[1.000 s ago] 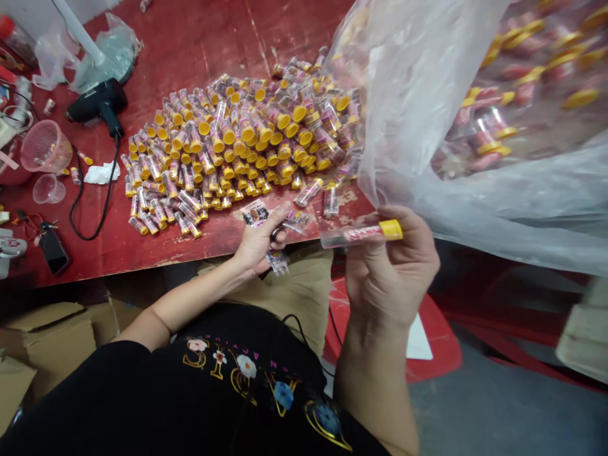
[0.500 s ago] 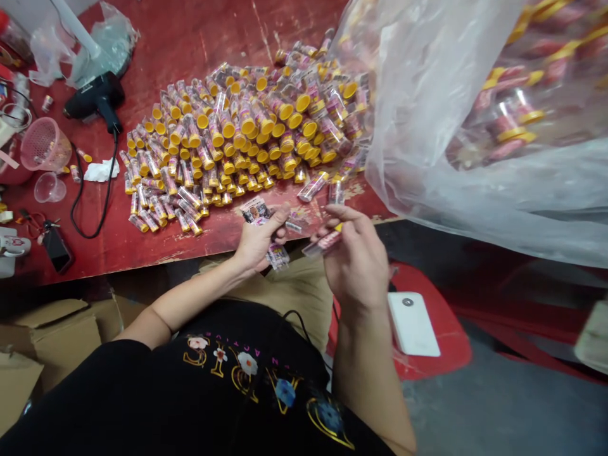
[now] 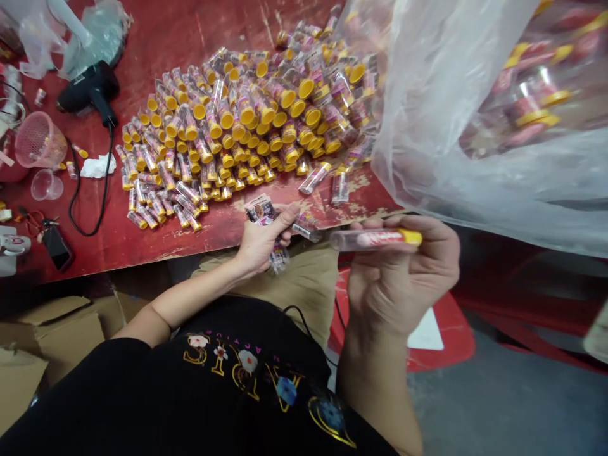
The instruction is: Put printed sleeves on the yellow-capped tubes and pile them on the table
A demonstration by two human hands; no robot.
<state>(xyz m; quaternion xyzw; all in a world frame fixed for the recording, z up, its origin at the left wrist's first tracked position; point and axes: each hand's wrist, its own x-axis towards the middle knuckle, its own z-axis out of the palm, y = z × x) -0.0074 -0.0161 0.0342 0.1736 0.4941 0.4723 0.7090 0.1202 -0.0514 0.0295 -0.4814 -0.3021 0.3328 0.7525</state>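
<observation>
My right hand (image 3: 403, 278) is closed on a clear plastic tube (image 3: 380, 239) with a yellow cap and a red-and-white filling or label, held level in front of the table edge. My left hand (image 3: 266, 237) grips several printed clear sleeves (image 3: 259, 208), which stick out above and below the fist. Beside its fingertips, a clear piece with a dark printed strip (image 3: 306, 229) points to the right. Beyond both hands lies a big pile of yellow-capped tubes (image 3: 247, 117). Two tubes, one of them a tube (image 3: 314, 177) lying slanted, rest near the table edge.
A large translucent bag (image 3: 427, 126) of tubes stands at the right of the red table (image 3: 190, 31). To the left are a black heat gun (image 3: 90, 95) with its cord, a pink basket (image 3: 40, 139) and a phone (image 3: 57, 246). A red stool (image 3: 456, 335) bears a white device (image 3: 427, 332).
My right hand has moved right and closer to the camera, carrying the yellow-capped tube away from my left hand. My left hand stays almost in place with the sleeves.
</observation>
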